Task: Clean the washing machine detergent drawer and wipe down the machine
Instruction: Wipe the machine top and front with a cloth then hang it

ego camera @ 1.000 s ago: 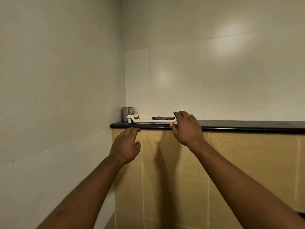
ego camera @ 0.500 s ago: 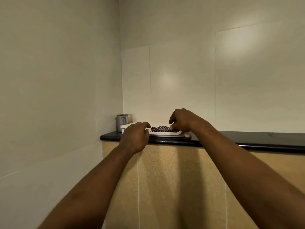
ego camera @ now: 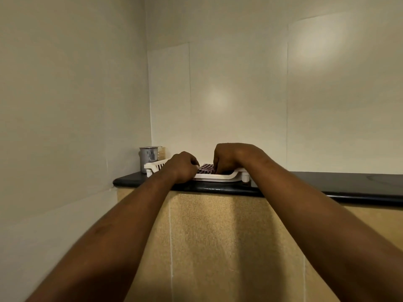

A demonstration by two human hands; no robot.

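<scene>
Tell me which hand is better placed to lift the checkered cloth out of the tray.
Right, probably. The right hand curls its fingers down onto the checkered cloth in the white tray; whether they pinch it is hidden. The left hand curls over the tray's near rim, beside the cloth, suited to steadying.

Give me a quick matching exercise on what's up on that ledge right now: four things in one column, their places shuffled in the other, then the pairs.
Things
1. metal cup
2. checked cloth
3. white tray
4. black ledge

Places
A. lies inside the tray
B. tops the tan tiled wall
C. stands in the corner, behind the tray's left end
D. sits on the ledge, in front of the cup

Pairs: 1-C, 2-A, 3-D, 4-B
</scene>
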